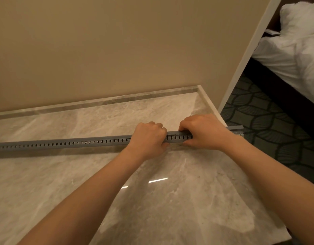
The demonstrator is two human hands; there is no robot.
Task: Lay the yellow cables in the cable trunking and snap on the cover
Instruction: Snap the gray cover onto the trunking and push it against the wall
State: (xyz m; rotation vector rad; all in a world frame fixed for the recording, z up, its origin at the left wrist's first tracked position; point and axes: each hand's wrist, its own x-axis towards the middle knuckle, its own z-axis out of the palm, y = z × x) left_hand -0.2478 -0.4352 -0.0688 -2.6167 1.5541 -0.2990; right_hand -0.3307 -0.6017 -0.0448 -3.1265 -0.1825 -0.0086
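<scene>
Nearest, two bare forearms reach out over the glossy marble floor point(152, 209). Both hands sit side by side on the grey cable trunking point(64, 144), which lies flat on the floor and runs from the left edge of the view to the floor's right edge. The left hand point(149, 138) is curled over the trunking from above, fingers wrapped down round it. The right hand point(200, 132) grips it just beside, thumb on the near side and fingertips pressing on top. Between the hands the slotted side wall shows. No yellow cables can be made out. Beyond stands a beige wall point(117, 50); farther right are patterned carpet point(276, 138) and a bed with white bedding point(294, 50).
</scene>
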